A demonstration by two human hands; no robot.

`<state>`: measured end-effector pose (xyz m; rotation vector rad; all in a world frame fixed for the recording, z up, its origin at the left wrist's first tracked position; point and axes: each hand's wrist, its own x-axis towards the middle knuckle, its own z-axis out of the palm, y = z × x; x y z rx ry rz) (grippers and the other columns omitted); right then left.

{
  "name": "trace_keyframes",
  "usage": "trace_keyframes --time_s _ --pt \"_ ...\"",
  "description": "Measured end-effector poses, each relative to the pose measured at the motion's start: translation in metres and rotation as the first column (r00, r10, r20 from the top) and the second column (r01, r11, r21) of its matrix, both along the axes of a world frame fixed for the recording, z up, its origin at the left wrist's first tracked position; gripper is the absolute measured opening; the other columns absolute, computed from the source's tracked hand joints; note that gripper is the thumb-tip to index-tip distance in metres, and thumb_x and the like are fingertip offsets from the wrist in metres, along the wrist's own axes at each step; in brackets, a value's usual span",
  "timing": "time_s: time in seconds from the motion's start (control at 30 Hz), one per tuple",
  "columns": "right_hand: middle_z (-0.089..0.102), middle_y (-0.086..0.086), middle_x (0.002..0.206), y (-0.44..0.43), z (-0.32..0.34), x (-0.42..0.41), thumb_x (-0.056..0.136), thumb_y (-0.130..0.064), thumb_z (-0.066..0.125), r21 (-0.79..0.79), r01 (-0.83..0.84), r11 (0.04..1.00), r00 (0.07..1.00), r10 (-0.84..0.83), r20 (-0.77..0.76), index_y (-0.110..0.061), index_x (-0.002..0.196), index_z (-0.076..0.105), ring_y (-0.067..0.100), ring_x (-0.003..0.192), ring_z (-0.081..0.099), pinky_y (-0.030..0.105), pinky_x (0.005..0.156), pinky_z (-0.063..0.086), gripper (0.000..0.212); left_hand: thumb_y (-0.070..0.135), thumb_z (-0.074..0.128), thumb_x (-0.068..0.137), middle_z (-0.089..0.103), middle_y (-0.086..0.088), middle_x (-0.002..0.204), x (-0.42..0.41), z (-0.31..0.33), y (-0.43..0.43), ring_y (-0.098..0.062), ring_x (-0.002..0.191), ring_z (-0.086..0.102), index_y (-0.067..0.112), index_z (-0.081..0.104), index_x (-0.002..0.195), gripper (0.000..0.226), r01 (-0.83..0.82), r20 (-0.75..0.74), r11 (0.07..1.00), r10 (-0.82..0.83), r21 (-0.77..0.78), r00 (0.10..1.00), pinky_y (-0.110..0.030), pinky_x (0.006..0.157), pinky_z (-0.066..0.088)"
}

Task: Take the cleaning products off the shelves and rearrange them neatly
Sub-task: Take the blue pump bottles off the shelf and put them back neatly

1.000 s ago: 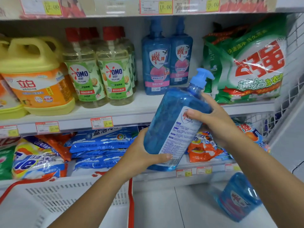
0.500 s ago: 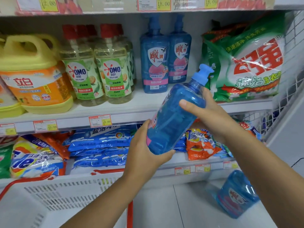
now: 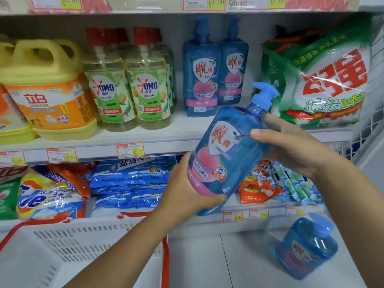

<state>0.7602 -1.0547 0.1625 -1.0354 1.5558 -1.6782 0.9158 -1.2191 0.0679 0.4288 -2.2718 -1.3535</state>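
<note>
Tilted translucent blue plastic pump bottle (image 3: 230,154) before the white shelf (image 3: 99,148), left hand (image 3: 187,192) fingers (image 3: 216,198) curled under its base, right hand (image 3: 291,150) fingers (image 3: 261,134) wrapped round its shoulder

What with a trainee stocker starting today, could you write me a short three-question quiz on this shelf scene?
1. True or false: the left hand and the right hand both grip the tilted pump bottle.
2. Where is the second pump bottle? A) in the white basket; B) lying on the white surface below the shelves; C) beside the yellow jug.
3. Fill in: on the shelf, the two standing blue bottles sit between the OMO bottles and the ____ detergent bag.

Key: 1 true; 2 B; 3 green.
</note>
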Motion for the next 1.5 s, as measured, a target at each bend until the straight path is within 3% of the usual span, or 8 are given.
trace_keyframes --time_s 0.13,0.27,0.4,0.53,0.73,1.0,1.2,1.5 --pt "0.073 -0.003 0.112 -0.003 -0.010 0.001 0.055 -0.031 0.087 0.044 0.184 0.982 0.982 -0.182 -0.052 -0.031 0.111 0.060 0.018 0.090 0.075 0.036 0.065 0.062 0.062 0.054 0.092 0.047 0.032 0.018 0.128 0.003 -0.008 0.015 0.000 0.122 0.029 0.040 0.019 0.142 0.121 -0.150 0.020 0.951 0.161 -0.269 0.987 -0.020 0.096 0.036" --pt "0.074 -0.008 0.110 0.006 -0.018 -0.004 0.062 -0.012 0.078 -0.012 0.170 0.985 0.979 -0.171 -0.110 -0.029 0.111 0.064 0.018 0.102 0.071 0.033 0.081 0.059 0.053 0.048 0.094 0.052 0.030 0.026 0.128 0.008 -0.010 -0.003 0.007 0.119 0.038 0.051 0.027 0.133 0.105 -0.004 0.141 0.997 0.015 -0.077 0.990 -0.009 0.087 0.038" --pt "0.072 -0.013 0.117 0.013 -0.015 0.003 0.063 -0.005 0.080 0.062 0.040 0.997 0.981 -0.028 -0.191 -0.029 0.122 0.061 0.010 0.110 0.068 0.021 0.081 0.056 0.067 0.023 0.094 0.062 0.066 0.030 0.112 0.012 -0.012 -0.012 0.008 0.101 0.064 0.048 0.048 0.124 0.082 0.227 0.244 0.959 -0.264 0.171 0.933 -0.013 0.079 0.052" --pt "0.068 -0.012 0.126 0.012 -0.016 0.017 0.063 -0.006 0.089 0.225 0.025 0.974 0.941 0.053 -0.335 -0.034 0.135 0.054 0.010 0.117 0.064 0.035 0.098 0.054 0.085 0.030 0.097 0.056 0.066 0.026 0.117 0.011 -0.036 -0.009 0.002 0.106 0.065 0.045 0.045 0.130 0.091 0.214 0.255 0.960 -0.256 0.179 0.933 -0.027 0.089 0.057" --pt "0.067 -0.014 0.124 0.011 -0.018 0.020 0.066 -0.006 0.089 0.282 0.065 0.957 0.932 0.043 -0.361 -0.041 0.135 0.053 0.009 0.113 0.066 0.041 0.100 0.053 0.086 0.031 0.095 0.058 0.064 0.033 0.114 0.008 -0.043 -0.014 0.009 0.103 0.062 0.050 0.044 0.125 0.086 0.213 0.287 0.964 -0.251 0.157 0.925 -0.018 0.084 0.055" --pt "0.069 -0.026 0.103 0.027 -0.055 0.018 0.066 -0.016 0.090 0.456 0.168 0.874 0.922 0.025 -0.387 -0.046 0.113 0.056 -0.008 0.094 0.066 0.008 0.076 0.051 0.065 0.038 0.091 0.064 0.062 0.034 0.116 -0.007 -0.084 0.003 0.008 0.108 0.060 0.049 0.043 0.125 0.078 0.339 0.444 0.931 -0.364 0.139 0.818 -0.019 0.092 0.052" --pt "0.061 -0.027 0.100 0.064 -0.149 0.011 0.063 -0.034 0.091 0.601 0.381 0.703 0.887 -0.094 -0.452 -0.047 0.108 0.049 0.001 0.093 0.064 0.021 0.078 0.051 0.063 0.055 0.062 0.089 0.024 0.013 0.160 -0.002 -0.119 0.002 -0.009 0.144 0.028 0.034 0.019 0.155 0.081 0.475 0.623 0.824 -0.203 -0.308 0.756 -0.022 0.112 0.026" --pt "0.062 -0.003 0.116 0.102 -0.258 0.000 0.060 -0.031 0.093 0.614 0.571 0.545 0.820 -0.342 -0.460 -0.025 0.125 0.051 0.021 0.106 0.060 0.042 0.092 0.052 0.077 0.069 0.024 0.083 0.043 0.005 0.152 0.040 -0.161 -0.043 -0.015 0.144 0.033 0.028 0.049 0.143 0.077 0.482 0.606 0.691 -0.080 -0.539 0.792 -0.028 0.117 0.015"
